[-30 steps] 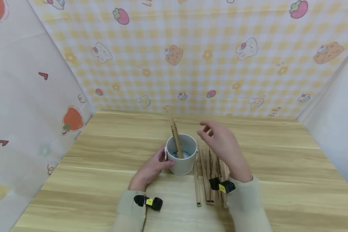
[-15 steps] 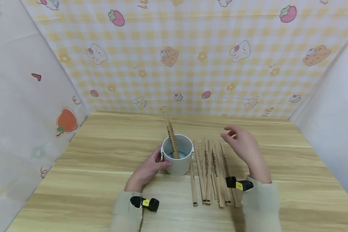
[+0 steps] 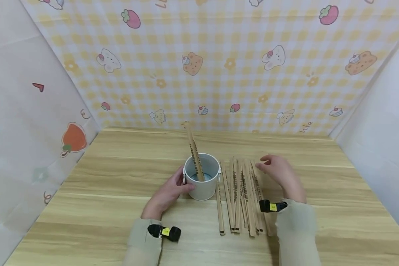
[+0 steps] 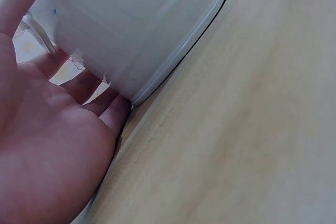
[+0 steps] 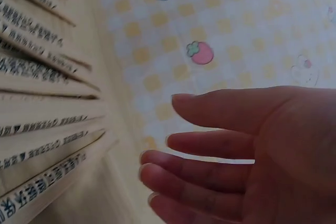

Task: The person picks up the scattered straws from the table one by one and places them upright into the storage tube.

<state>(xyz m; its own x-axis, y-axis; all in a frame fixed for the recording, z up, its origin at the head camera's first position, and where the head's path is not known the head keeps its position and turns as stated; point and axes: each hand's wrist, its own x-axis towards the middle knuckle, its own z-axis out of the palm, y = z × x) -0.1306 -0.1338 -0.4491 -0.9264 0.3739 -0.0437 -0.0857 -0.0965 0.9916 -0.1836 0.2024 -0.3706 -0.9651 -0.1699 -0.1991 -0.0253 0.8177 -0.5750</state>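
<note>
My left hand (image 3: 169, 193) grips the side of a white bucket (image 3: 202, 191), thumb on the near wall and fingers around its left side. In the left wrist view the bucket (image 4: 126, 30) stands on the tabletop. Long, thin paper-wrapped sticks (image 3: 193, 149) with dark print lean in the bucket, tops tilted left. More of these wrapped sticks (image 3: 247, 199) lie side by side to the right of the bucket. My right hand (image 3: 280, 173) hovers at their far right end, holding nothing. In the right wrist view its fingers (image 5: 194, 187) are apart from the printed wrappers (image 5: 42, 124).
The wood-grain table (image 3: 133, 147) reaches back to a yellow checked cloth (image 3: 219, 74) with cartoon prints. White cloth walls (image 3: 26, 122) stand at the left and right.
My right hand has moved from beside the bucket rightwards, then down to the right end of the lying sticks. The left hand keeps its grip. The head view has shifted slightly.
</note>
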